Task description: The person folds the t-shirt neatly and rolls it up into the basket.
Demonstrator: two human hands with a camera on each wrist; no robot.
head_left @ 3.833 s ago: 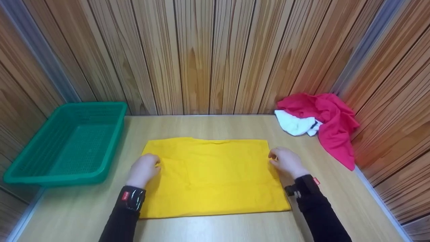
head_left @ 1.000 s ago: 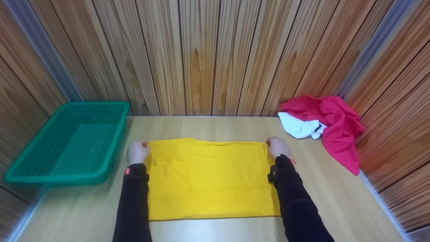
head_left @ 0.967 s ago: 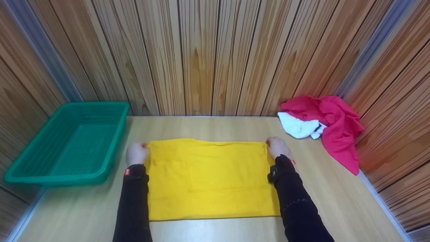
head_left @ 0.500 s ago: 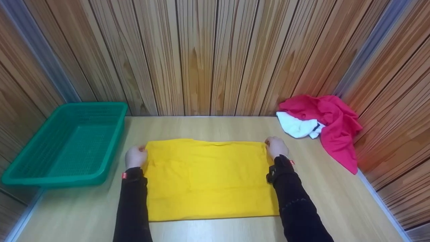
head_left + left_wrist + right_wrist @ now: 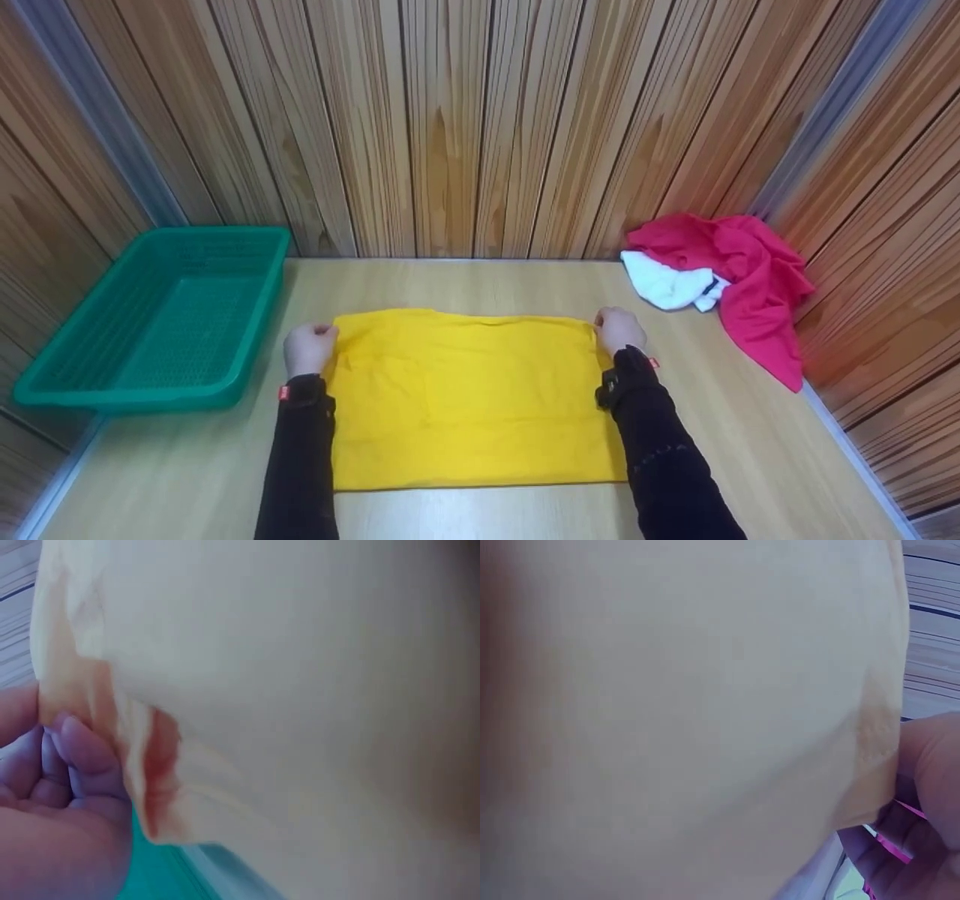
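Note:
A yellow shirt lies folded into a wide rectangle in front of me, its far edge dipping slightly in the middle. At its far left corner my left hand pinches the fabric. In the left wrist view, the thumb and index finger of the left hand grip the shirt's edge, beside a small open fold. My right hand holds the far right corner. The right wrist view shows the right hand with its thumb on the cloth and curled fingers beneath.
A green plastic basket stands on the left of the wooden table. Back right, a crumpled red cloth lies against the wall, with a white cloth beside it. Wood-panelled walls enclose the back and sides.
Both hands have moved away from me, from the shirt's sides to its far corners, and taken hold there. Over the last second they have hardly moved.

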